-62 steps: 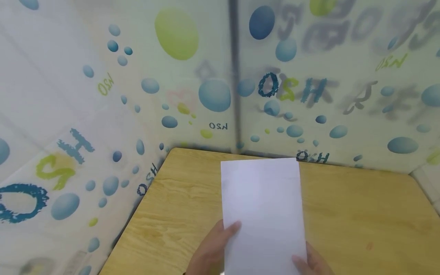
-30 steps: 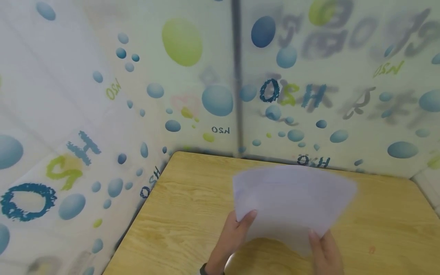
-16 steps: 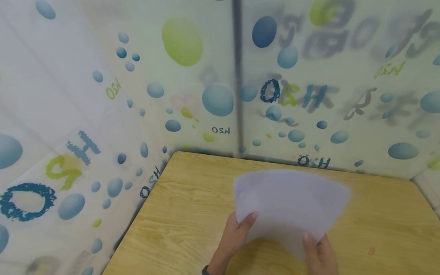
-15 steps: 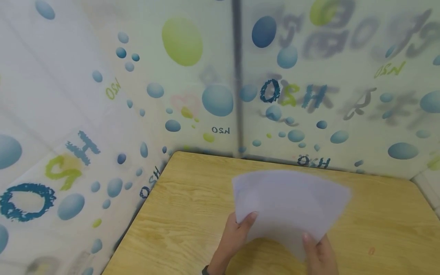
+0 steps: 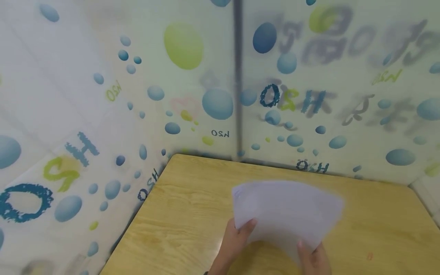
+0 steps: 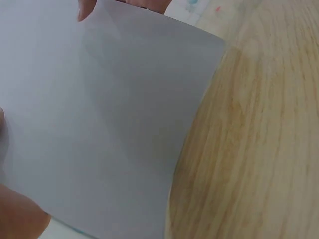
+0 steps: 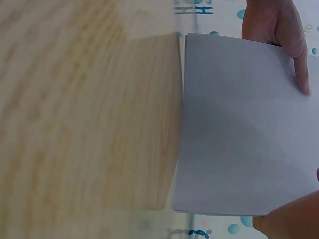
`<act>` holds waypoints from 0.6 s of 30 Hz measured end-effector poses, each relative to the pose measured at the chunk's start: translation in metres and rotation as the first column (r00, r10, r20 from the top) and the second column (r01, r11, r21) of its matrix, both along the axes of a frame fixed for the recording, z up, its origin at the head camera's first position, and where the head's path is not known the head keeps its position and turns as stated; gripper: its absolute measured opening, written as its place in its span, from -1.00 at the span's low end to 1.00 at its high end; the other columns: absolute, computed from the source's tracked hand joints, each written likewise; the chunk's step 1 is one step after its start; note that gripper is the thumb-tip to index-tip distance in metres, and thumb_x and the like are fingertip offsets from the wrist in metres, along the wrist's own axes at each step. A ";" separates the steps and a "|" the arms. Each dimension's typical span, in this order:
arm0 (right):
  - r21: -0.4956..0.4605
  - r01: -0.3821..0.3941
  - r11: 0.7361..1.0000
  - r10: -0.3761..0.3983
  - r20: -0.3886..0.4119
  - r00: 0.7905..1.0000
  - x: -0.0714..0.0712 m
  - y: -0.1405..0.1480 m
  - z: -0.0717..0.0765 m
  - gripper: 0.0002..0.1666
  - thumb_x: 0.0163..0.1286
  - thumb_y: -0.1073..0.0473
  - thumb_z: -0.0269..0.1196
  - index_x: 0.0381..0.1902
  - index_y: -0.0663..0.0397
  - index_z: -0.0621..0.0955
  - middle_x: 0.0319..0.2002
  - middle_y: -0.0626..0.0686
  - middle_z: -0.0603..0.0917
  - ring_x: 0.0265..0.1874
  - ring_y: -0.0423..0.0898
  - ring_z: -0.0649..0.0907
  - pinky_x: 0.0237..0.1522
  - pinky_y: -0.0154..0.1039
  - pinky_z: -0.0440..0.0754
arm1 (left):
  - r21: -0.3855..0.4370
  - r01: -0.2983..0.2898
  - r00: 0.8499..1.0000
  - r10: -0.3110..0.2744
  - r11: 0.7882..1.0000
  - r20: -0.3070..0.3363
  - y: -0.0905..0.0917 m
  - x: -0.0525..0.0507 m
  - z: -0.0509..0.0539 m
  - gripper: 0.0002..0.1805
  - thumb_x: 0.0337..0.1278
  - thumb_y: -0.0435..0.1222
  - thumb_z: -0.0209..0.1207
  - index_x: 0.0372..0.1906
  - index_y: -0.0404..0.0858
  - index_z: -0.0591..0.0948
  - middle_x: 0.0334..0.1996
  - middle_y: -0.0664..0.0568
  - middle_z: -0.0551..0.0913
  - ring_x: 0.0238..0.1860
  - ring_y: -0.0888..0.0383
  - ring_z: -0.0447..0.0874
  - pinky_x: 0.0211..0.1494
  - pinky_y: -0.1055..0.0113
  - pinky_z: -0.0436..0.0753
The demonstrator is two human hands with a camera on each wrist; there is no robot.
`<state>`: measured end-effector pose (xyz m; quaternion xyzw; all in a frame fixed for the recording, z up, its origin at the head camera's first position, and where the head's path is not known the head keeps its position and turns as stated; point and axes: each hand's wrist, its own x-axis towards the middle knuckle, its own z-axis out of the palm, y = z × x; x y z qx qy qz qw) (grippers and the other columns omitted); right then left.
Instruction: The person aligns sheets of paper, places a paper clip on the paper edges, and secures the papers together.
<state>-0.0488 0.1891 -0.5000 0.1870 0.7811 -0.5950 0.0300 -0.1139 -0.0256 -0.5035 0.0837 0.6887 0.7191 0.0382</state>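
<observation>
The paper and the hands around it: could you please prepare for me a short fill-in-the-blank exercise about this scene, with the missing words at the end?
1. The number of hands that grip the paper is ____.
2. In the head view, the right hand is to the ____ of the left hand.
3. The table shows the grain of ____.
4. The blue-and-green characters, mirrored on the wall covering, are H, 2 and ____.

Missing words: two; right; wood; O.
</observation>
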 end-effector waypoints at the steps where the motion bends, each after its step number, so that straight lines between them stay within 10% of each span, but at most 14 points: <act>1: 0.005 -0.011 1.000 0.011 0.002 1.000 0.000 0.000 -0.001 -0.32 0.52 -0.16 -0.01 0.33 0.22 0.24 0.24 0.34 0.42 0.16 0.19 0.50 0.09 0.08 0.50 | 0.001 0.000 1.000 0.000 1.000 0.004 0.000 0.000 -0.001 -0.74 0.35 -0.21 0.14 -0.15 -0.37 0.58 -0.25 -0.03 0.69 -0.21 0.07 0.69 -0.11 0.21 0.62; 6: 0.046 -0.049 0.998 0.049 -0.007 0.999 0.001 -0.001 -0.006 -0.30 0.53 -0.17 -0.05 0.32 0.29 0.22 0.23 0.39 0.40 0.19 0.31 0.44 0.10 0.17 0.45 | -0.006 0.003 1.000 -0.003 1.000 0.012 0.000 0.001 -0.008 -0.74 0.34 -0.21 0.16 -0.15 -0.37 0.59 -0.26 -0.01 0.70 -0.22 0.10 0.69 -0.12 0.24 0.62; 18: -0.028 0.022 0.999 -0.023 -0.047 0.999 0.005 -0.009 -0.011 -0.26 0.47 -0.23 0.04 0.31 0.21 0.22 0.20 0.25 0.46 -0.15 -0.57 0.45 -0.13 -0.48 0.46 | -0.062 -0.009 1.000 0.009 0.998 0.007 -0.001 0.002 -0.010 -0.77 0.32 -0.21 0.18 -0.15 -0.32 0.61 -0.26 0.02 0.70 -0.21 0.10 0.68 -0.13 0.30 0.60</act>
